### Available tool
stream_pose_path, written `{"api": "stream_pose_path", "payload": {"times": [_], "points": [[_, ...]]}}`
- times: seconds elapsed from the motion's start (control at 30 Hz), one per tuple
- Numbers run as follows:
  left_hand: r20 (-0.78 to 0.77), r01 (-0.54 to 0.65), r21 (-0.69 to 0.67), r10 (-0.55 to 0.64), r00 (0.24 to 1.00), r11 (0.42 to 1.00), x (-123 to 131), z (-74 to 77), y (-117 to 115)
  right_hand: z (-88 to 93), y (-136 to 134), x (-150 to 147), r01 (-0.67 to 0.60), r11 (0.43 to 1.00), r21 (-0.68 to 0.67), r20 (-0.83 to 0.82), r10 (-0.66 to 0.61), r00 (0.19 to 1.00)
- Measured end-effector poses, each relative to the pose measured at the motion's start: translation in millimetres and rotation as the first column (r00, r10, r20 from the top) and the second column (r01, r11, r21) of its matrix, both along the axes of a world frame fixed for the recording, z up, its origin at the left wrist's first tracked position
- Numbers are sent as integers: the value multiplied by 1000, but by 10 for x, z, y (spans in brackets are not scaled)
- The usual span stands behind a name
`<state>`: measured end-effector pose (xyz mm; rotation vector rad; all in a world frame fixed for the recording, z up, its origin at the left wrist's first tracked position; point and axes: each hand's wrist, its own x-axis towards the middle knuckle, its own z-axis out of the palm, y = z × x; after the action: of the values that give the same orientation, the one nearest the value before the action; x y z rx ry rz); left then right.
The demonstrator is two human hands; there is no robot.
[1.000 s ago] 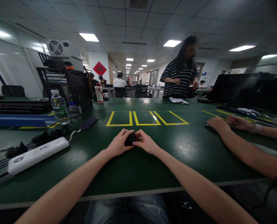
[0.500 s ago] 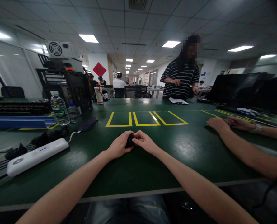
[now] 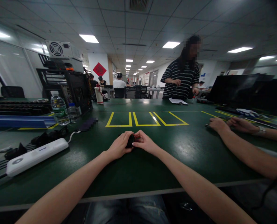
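Observation:
A small black object (image 3: 130, 141) is between my hands, low over the green tabletop (image 3: 138, 169); its kind is hard to make out because my fingers cover most of it. My left hand (image 3: 120, 143) wraps around its left side. On the right, my right hand (image 3: 144, 142) pinches its near edge with thumb and fingers. Just beyond my hands, yellow tape (image 3: 147, 125) marks out three box shapes on the table.
To the left lie a white power strip (image 3: 38, 157) and black cables. Behind them stand water bottles (image 3: 59, 109) and an open computer case (image 3: 75, 90). A neighbour's hands (image 3: 219, 124) work at the right. Across the table stands a person in a striped shirt (image 3: 180, 77) near a clipboard (image 3: 177, 101).
My hands stay in nearly the same place. The black object has turned slightly between my fingers. The neighbour's hands at the right have shifted a little.

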<state>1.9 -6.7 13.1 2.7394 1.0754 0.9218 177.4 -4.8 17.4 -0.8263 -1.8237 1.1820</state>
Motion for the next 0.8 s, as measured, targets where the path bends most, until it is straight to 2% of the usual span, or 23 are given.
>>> {"api": "stream_pose_path", "payload": {"times": [0.17,0.3,0.43,0.63,0.8], "points": [[1,-14,-1,14,1000,1000,5,-3,-5,36,-17,-24,34,999,2,9,-34,999],[-12,-29,10,29,1000,1000,11,-11,1,-23,41,-35,52,999,-16,-3,-52,999],[-18,-28,8,29,999,1000,13,-13,2,-76,82,-13,16,1000,-2,11,-16,1000],[-4,-26,-1,26,1000,1000,9,-17,14,-44,43,2,-36,999,-12,-19,36,999],[15,-18,-10,19,1000,1000,10,-17,15,-22,32,-9,27,999,41,17,-27,999]]}}
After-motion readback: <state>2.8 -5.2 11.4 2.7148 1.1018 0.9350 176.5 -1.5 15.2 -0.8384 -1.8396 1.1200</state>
